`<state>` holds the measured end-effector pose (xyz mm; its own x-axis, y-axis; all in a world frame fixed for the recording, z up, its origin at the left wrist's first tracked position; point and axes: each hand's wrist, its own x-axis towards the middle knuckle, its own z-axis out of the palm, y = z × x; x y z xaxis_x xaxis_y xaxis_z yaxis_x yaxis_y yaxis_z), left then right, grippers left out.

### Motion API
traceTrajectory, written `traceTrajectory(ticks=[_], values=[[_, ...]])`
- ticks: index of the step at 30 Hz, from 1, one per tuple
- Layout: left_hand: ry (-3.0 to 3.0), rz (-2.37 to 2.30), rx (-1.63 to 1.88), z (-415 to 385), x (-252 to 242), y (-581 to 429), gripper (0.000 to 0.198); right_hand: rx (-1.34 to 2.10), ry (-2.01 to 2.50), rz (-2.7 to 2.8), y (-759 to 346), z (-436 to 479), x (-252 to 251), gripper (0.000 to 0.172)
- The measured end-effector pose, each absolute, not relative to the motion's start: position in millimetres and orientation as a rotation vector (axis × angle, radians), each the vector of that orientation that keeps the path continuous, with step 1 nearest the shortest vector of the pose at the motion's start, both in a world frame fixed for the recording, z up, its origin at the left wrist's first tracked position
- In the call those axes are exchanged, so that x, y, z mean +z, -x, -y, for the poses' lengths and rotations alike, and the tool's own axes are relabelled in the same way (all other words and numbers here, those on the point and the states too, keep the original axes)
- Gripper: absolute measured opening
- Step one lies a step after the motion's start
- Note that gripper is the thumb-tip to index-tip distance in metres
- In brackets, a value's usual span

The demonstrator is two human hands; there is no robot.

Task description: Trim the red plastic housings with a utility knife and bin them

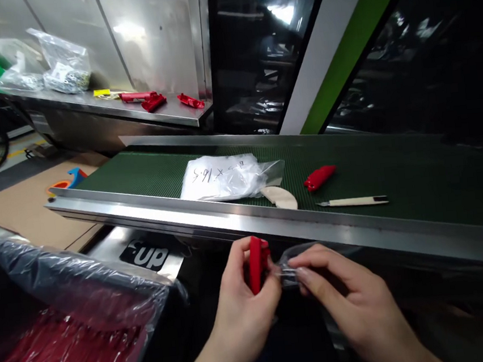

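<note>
My left hand (244,297) is wrapped round a red plastic part (256,265) held upright, just in front of the conveyor's near rail. Close by on its right, my right hand (350,295) pinches a small clear plastic bag (288,270) between thumb and fingers. The bag's edge reaches my left thumb; whether that thumb grips it too I cannot tell. On the green belt beyond lie another red part (320,178), a craft knife with a pale handle (354,201) and a cream curved piece (281,197).
A stack of clear bags (224,177) with handwriting lies on the conveyor belt (138,171). At lower left, a lined bin (84,276) holds many red pieces. The steel shelf (175,116) behind carries red parts and bags of metal pieces. A tape dispenser (68,180) rests on cardboard.
</note>
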<state>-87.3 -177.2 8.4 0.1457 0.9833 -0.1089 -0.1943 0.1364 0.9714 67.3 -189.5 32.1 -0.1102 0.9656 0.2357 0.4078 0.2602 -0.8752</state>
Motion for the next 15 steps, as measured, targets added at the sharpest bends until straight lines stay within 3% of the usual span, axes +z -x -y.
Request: traceTrajectory(ticks=[6, 10, 11, 13, 15], values=[[-1.369, -1.32, 1.07, 187.6, -19.2, 92.3, 0.038, 0.611, 1.355, 1.797, -68.5, 190.0, 24.7, 0.028], [-1.738, -1.26, 1.007, 197.4, -28.6, 93.8, 0.059, 0.842, 1.312, 1.985, -62.5, 185.9, 36.8, 0.007], [-1.732, -1.264, 0.98, 198.0, -30.2, 95.0, 0.063, 0.855, 1.3, 1.951, -64.3, 186.8, 39.0, 0.009], [-1.612, -1.321, 0.934, 195.6, -33.7, 99.0, 0.061, 0.701, 1.337, 1.748, -73.0, 193.1, 41.8, 0.01], [-1.447, -1.375, 0.918, 189.5, -38.4, 104.7, 0.043, 0.469, 1.424, 1.582, -85.0, 204.9, 43.0, 0.008]])
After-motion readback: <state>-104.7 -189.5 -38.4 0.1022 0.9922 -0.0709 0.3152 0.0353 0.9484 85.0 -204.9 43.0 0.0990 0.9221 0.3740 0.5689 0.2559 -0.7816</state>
